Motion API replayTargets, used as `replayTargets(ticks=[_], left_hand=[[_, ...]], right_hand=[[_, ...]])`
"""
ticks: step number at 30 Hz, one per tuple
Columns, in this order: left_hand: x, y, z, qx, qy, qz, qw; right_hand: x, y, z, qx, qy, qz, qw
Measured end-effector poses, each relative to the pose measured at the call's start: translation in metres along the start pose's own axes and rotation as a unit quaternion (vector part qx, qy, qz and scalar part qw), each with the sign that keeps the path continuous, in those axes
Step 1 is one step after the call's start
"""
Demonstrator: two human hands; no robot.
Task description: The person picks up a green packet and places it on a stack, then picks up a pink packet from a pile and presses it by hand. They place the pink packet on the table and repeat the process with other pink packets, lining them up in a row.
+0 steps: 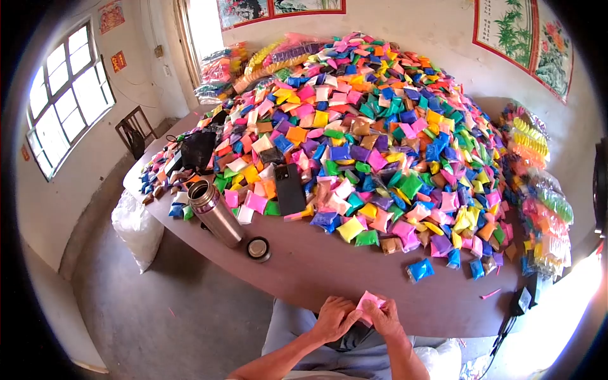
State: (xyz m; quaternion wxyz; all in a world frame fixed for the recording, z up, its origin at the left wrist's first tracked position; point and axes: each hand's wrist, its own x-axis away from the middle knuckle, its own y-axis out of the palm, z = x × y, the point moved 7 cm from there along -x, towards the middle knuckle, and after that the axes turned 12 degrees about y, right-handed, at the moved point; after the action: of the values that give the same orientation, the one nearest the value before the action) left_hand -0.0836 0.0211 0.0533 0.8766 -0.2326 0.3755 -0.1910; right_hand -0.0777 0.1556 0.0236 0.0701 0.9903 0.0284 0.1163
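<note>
Now a pink packet (pixel 369 306) is pinched between left hand (pixel 334 318) and right hand (pixel 386 318), by the table (pixel 304 269) edge; beyond, colourful packets (pixel 339 152) are heaped loose, how many finished cannot be told.

Both hands are raised in front of the body, close together, with the thighs (pixel 286 330) below. The right hand (pixel 337 319) has its back up, its fingers curled and its thumb slanting towards the other hand. The left hand (pixel 384 317) is bent inward, its thumb laid over the top in a pinch. Both wrists look nearly straight. The right forearm (pixel 282 358) comes in on a long diagonal, while the left forearm (pixel 405 359) rises more steeply. Both forearms are bare. The undersides of the fingers are hidden.
</note>
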Motion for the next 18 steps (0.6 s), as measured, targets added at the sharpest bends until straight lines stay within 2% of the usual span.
replayTargets(ticks=[3,9,11,13,15,17,18], left_hand=[[0.000,0.003,0.000,-0.009,-0.017,-0.028,0.999],[-0.001,0.002,0.000,-0.021,-0.021,-0.002,1.000],[0.000,0.000,-0.004,0.007,-0.028,0.050,0.998],[0.001,0.000,-0.003,-0.018,-0.028,0.035,0.999],[0.000,0.001,-0.002,-0.031,-0.028,0.016,0.999],[-0.006,-0.008,0.008,-0.047,-0.005,0.063,0.997],[-0.001,0.001,-0.006,0.022,-0.053,0.053,0.997]], right_hand=[[0.002,-0.002,-0.002,0.008,-0.023,0.013,1.000],[-0.001,-0.004,0.002,0.002,-0.009,0.004,1.000],[0.001,-0.003,-0.001,0.005,-0.017,-0.003,1.000],[0.000,0.000,-0.006,0.007,-0.024,-0.009,1.000],[-0.001,0.006,-0.004,-0.060,-0.008,-0.034,0.998],[0.001,0.011,-0.007,-0.017,0.007,-0.038,0.999],[-0.005,0.002,-0.001,0.075,-0.059,0.008,0.995]])
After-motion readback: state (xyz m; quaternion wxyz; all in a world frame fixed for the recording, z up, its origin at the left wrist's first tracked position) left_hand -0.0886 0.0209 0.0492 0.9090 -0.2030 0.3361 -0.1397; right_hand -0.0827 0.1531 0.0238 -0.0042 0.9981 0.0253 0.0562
